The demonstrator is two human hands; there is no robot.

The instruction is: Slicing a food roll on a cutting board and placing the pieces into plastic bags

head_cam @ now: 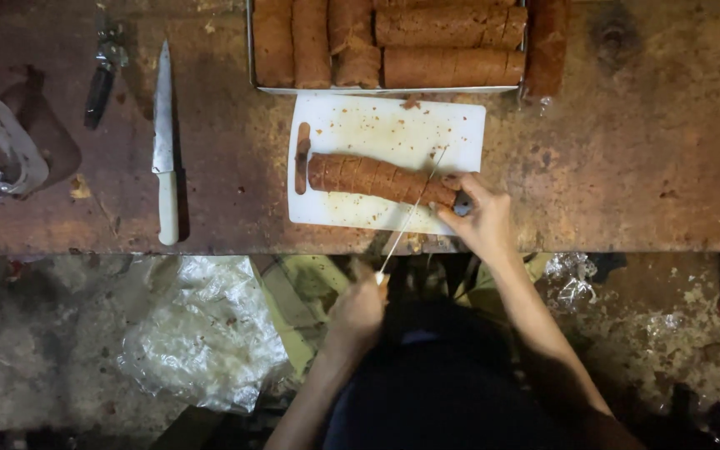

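A long brown roll (368,177) lies across a white cutting board (377,125), scored into slices along its length. My right hand (483,218) grips the roll's right end. My left hand (362,307), below the table edge, holds the handle of a thin-bladed knife (414,208). Its blade slants up across the roll near my right hand. A narrow brown strip (302,158) lies at the board's left side.
A metal tray (393,89) with several brown rolls sits behind the board on the rusty brown table (627,167). A white-handled knife (164,150) and a dark-handled tool (100,83) lie at the left, beside a grey device (2,158). Crumpled plastic (202,333) lies on the floor.
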